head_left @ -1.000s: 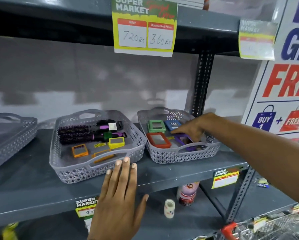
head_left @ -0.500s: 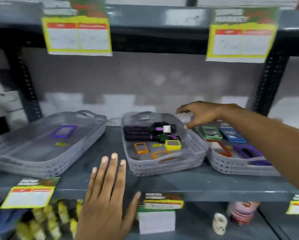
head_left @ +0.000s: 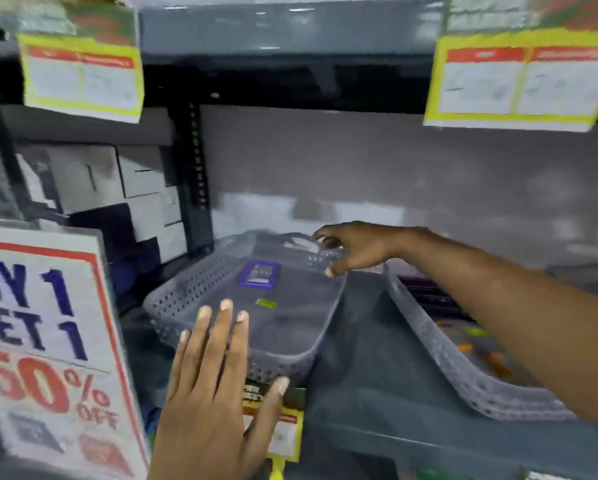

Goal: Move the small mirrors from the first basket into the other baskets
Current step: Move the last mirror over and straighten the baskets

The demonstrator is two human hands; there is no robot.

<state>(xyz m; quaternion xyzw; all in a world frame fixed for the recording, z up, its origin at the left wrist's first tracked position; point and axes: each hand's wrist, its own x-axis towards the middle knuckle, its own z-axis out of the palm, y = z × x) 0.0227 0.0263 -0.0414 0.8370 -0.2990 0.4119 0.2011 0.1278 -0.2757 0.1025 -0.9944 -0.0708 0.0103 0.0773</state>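
Two grey perforated baskets sit on the dark grey shelf (head_left: 377, 382); whole frame is motion-blurred. Entries left to right.

Far left: a white sale sign (head_left: 48, 341) with red border, blue and red lettering, stands in the foreground. Behind it, stacked white and dark boxes (head_left: 117, 188) in the neighbouring bay, beyond the black perforated upright (head_left: 195, 168).

Upper left: yellow-edged price card (head_left: 83, 74) hangs from the shelf above; print unreadable.

Left basket (head_left: 186, 299): holds one small mirror with purple frame (head_left: 259, 274), lying flat toward the back of the floor. A small yellow-green tag (head_left: 266, 303) lies flat just in front of it, apart from the mirror. Rest of the basket floor is bare.

Left hand (head_left: 207, 403): flat, fingers spread and extended, grip released, holding nothing. It is in the foreground, overlapping the basket's near rim and a yellow price label (head_left: 287, 434) on the shelf edge. Contact with the basket cannot be determined.

Right hand (head_left: 356, 249): reaches across from the right, above the back right corner of the left basket near its rear handle. Fingers curled loosely downward, thumb low; grip looks released, nothing seen between the fingers, though blur limits certainty.

Right basket (head_left: 464, 372): partly hidden by the right forearm; dark purple items at the back and orange and yellow-green shapes nearer, too blurred to identify. It stands near the left basket, not touching.

Upper right: second yellow-edged price card (head_left: 519, 77), print unreadable.
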